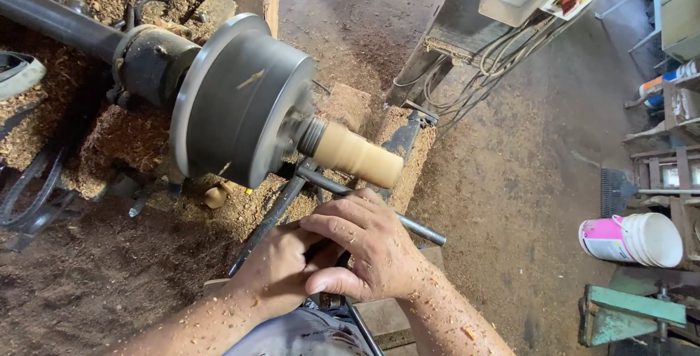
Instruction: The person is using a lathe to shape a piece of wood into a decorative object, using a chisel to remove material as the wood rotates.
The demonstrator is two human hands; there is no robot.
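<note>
Below the spinning chuck (244, 101), your two hands sat close together on a long dark metal tool (273, 216). Your left hand (273, 268) was curled tight around the tool, low down near your body. Your right hand (368, 243) lay over the top of it, fingers bent and pressing down, touching the left hand. Both hands and arms were dotted with small wood chips.

The tool was thin and straight, and it ran up from your hands toward the wood (357, 155). The wood was a smooth, pale, round peg, stuck out from the chuck, just above your right hand. A round steel bar (379, 214) lay across under the wood, and your right fingers rested by it. The chuck was a big grey metal drum, blurred.

Brown sawdust (109, 137) lay in soft heaps all around. A white and pink bucket (631, 239) lay on its side, well apart on the floor.
</note>
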